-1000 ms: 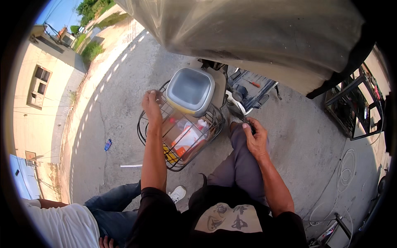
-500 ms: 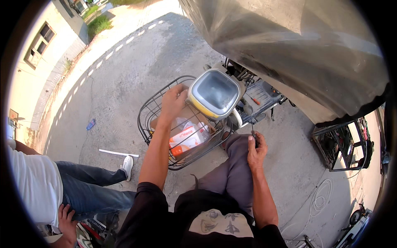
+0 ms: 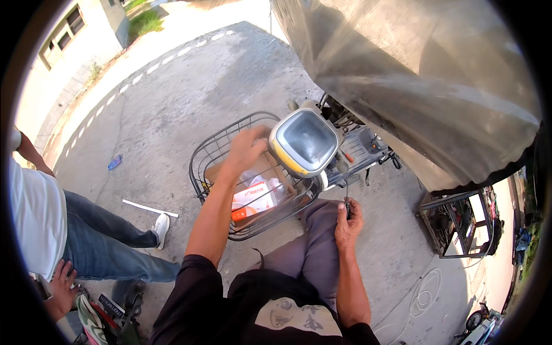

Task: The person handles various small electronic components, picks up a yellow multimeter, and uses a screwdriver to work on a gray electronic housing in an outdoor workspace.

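My left hand reaches over a black wire basket to the left edge of a yellow and grey headlight unit. Its fingers are curled and slightly blurred against that edge; what they grip is hidden. Low on the right, above my knee, my right hand is closed round the dark handle of what looks like a screwdriver, its thin shaft pointing up toward the vehicle. Inside the basket lie a cardboard box, an orange and white package and clear plastic.
A large grey-brown cover overhangs the vehicle's footboard, where a red-handled tool lies. Another person stands at left, a hand on the thigh. At right are a metal-framed rack and a coiled white cable.
My view has shifted a little, so the basket, headlight and other person sit differently in the picture. My left hand stays at the headlight's edge; my right hand still holds the screwdriver.
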The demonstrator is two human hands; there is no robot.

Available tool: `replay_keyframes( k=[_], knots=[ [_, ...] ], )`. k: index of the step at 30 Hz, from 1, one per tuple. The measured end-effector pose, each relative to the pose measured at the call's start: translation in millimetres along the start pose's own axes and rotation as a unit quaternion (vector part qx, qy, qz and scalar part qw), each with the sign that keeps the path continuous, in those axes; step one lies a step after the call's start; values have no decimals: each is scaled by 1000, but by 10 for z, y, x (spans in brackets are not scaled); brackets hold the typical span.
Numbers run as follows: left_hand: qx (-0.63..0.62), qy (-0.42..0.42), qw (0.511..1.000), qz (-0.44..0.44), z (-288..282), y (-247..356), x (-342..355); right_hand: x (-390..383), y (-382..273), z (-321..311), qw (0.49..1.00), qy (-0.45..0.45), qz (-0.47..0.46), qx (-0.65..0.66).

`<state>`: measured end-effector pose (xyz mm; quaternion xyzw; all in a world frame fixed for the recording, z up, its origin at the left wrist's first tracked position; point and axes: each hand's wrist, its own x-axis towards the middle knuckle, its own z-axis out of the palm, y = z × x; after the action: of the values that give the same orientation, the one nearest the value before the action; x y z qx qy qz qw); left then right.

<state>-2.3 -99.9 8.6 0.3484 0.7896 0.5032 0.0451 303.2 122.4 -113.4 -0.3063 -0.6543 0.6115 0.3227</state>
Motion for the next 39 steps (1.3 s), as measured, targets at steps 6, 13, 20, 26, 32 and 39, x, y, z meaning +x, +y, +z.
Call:
replay_keyframes(
  k=[6, 13, 20, 26, 32, 39],
  knots=[
    [6, -23, 1000, 9, -41, 97, -15, 19, -22, -6, 1000, -14, 12, -2],
    [-142, -44, 988, -43, 7, -31, -170, 136, -1126, 628, 992, -46, 1, 116],
    [-303, -65, 951, -21, 260, 400, -446, 331, -1465, 866, 976, -59, 90, 191],
    [-400, -38, 915, 39, 373, 514, -214, 274, -1498, 888, 946, -90, 173, 258],
    [-367, -36, 926, 85, 246, 746, 85, 232, -1272, 1005, 960, -139, 166, 175],
    [-235, -63, 967, 75, 75, 573, 35, 204, -1341, 980, 959, -95, 157, 218]
  ],
)
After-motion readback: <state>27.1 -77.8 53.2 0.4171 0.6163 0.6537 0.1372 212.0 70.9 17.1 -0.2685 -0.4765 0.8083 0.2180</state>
